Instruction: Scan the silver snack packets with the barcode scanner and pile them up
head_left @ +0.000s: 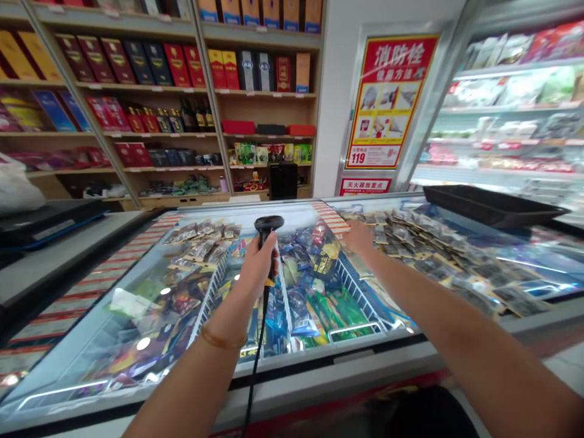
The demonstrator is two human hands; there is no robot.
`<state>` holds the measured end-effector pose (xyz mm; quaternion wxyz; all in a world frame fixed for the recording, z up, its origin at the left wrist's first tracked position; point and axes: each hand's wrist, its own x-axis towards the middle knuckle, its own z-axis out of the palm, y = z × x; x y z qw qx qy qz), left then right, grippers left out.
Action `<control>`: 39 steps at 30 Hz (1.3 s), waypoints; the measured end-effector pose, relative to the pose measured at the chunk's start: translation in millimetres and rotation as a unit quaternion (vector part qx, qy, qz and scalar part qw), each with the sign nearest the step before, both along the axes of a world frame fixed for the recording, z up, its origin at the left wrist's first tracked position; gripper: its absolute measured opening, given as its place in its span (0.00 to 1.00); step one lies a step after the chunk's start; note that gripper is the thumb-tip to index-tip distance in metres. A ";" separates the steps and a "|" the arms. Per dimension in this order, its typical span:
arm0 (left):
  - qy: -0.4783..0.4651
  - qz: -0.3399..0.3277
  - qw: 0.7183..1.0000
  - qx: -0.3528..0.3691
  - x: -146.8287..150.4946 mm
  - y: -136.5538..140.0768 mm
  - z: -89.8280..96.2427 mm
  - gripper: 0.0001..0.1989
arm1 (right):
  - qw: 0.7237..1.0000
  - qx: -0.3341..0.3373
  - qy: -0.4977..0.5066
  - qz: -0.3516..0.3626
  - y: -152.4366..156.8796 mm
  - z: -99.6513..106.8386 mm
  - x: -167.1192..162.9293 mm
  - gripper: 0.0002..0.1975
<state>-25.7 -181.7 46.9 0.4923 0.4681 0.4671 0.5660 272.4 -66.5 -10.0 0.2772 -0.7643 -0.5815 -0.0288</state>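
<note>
My left hand (261,258) is wrapped round the handle of a black barcode scanner (269,222). The scanner's head points up and away from me, and its cord (258,359) hangs down toward the front edge. My right hand (358,237) reaches farther forward, its fingers closed at the near end of a flat red-and-white striped pack (329,217); the fingertips are partly hidden. Both hands are above the glass top of a chest freezer (351,359). Under the glass, wire baskets (353,286) hold colourful bagged goods, among them green packs (340,310).
Many small flat packets (438,255) lie on the glass at right, with more packets (201,240) at left. A black tray (495,205) stands at back right. Striped packs (104,274) line the left side. Shelves of boxed goods (137,61) and a red poster (392,100) are behind.
</note>
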 end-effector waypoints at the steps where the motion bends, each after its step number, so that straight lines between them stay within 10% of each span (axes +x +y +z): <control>1: -0.004 -0.011 1.000 0.006 5.8 1.1 -3.6 0.25 | 1.000 -0.004 -0.019 -0.022 -5.5 0.2 14.9 0.21; 8: -0.007 -0.028 0.999 0.024 15.4 -4.2 -28.7 0.24 | 0.996 -0.046 -0.070 -0.033 -27.1 -7.8 47.4 0.23; 19: 0.026 -0.008 1.000 -0.002 2.8 4.0 -41.0 0.24 | 0.984 -0.044 -0.063 0.158 -10.2 -8.5 -91.5 0.22; 26: 0.028 -0.004 1.000 -0.004 3.2 2.8 -42.6 0.24 | 0.998 0.002 0.065 -0.014 10.1 -17.3 -112.3 0.36; 32: 0.040 -0.019 0.999 0.007 5.7 -1.1 -39.9 0.23 | 0.994 -0.022 0.100 0.037 20.1 -26.5 -97.9 0.34; 39: 0.040 -0.033 0.999 0.004 9.2 -7.8 -37.7 0.24 | 0.875 0.142 0.415 0.202 26.0 -30.9 -91.8 0.34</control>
